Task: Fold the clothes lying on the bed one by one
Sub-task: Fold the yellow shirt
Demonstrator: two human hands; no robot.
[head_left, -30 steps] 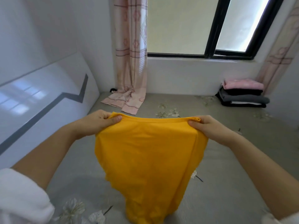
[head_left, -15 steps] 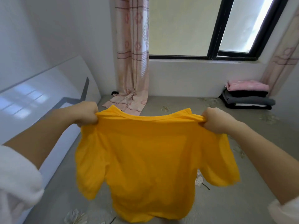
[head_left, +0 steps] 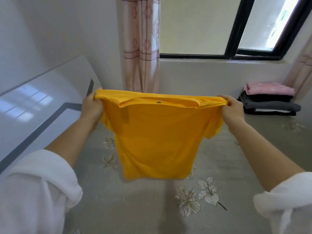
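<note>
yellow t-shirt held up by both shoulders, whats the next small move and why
Probably lower the yellow t-shirt flat onto the bed. The left hand and right hand each pinch a shoulder, so it hangs spread open and unfolded in the air above the sheet. The folded stack sits off to the right, out of the way.

A home bedroom: a bed (head_left: 135, 208) with a grey flowered sheet, a glossy white headboard (head_left: 42, 102), pink patterned curtains (head_left: 141, 48) at a black-framed window (head_left: 231, 39), and a stack of folded clothes (head_left: 270, 102) on the bed.
</note>
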